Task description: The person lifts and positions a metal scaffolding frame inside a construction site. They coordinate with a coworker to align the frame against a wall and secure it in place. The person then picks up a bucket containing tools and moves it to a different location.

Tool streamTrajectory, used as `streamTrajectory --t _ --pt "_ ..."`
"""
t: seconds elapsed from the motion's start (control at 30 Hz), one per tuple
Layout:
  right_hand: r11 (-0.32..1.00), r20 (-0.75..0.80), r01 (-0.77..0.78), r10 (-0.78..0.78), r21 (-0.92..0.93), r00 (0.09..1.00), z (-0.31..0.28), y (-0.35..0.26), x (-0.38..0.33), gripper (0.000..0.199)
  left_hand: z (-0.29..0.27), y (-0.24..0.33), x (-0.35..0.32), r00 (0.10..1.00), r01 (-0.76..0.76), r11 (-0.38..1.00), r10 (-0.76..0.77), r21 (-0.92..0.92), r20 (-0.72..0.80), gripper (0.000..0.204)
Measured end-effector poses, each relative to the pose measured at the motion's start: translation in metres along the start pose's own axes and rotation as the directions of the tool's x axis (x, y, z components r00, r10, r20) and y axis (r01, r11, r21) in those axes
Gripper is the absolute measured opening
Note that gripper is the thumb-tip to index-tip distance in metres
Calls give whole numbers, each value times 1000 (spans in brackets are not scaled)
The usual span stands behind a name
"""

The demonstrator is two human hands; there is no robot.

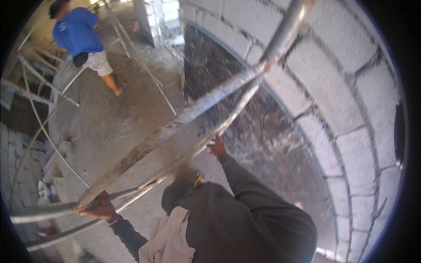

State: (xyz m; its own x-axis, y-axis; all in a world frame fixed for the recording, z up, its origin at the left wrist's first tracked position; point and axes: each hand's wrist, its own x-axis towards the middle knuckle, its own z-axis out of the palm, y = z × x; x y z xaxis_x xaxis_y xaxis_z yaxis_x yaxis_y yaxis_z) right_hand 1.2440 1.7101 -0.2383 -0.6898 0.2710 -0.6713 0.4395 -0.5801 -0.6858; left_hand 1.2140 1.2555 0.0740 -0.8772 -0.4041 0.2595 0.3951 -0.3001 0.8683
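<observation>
I have my left hand (100, 209) closed around a mortar-crusted scaffold brace (175, 125) near its lower end, and my right hand (216, 147) gripping a thinner diagonal brace (239, 105) higher up, just beside the block wall (351, 87). Judging by the wall, the upper courses look laid and bare while the dark, wet-looking patch (245, 127) below covers only part of it. A person in a blue shirt (76, 33) stands well apart on the floor below.
</observation>
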Motion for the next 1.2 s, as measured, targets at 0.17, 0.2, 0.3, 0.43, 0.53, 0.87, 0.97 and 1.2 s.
streamTrajectory --t 0.17,0.2,0.3,0.43,0.53,0.87,0.97,1.2 --pt "991 -44 -14 21 134 999 25 -1 0 78 19 18 -6 995 15 991 -2 129 -97 88" --pt "987 -50 -8 16 163 999 28 -1 -1 77 26 17 -4 979 -12 976 56 220 -196 87" --pt "926 -66 83 -63 367 996 33 -7 7 75 32 18 -4 974 30 967 29 255 -224 85" --pt "666 -148 296 -270 685 951 50 -51 -8 90 0 11 0 982 -22 939 85 344 -169 80" --pt "563 -110 282 -320 776 941 12 -54 18 99 24 8 4 927 -82 894 231 441 -296 76" --pt "525 -43 148 -207 838 977 -24 -38 76 47 6 -1 -2 960 -54 996 72 72 -269 79" --pt "559 -52 115 -128 821 990 -16 -51 65 47 19 4 -6 946 -82 991 110 105 -304 77" --pt "608 -76 88 -45 789 996 -7 -76 42 48 14 -3 -4 938 -81 986 125 146 -324 83"
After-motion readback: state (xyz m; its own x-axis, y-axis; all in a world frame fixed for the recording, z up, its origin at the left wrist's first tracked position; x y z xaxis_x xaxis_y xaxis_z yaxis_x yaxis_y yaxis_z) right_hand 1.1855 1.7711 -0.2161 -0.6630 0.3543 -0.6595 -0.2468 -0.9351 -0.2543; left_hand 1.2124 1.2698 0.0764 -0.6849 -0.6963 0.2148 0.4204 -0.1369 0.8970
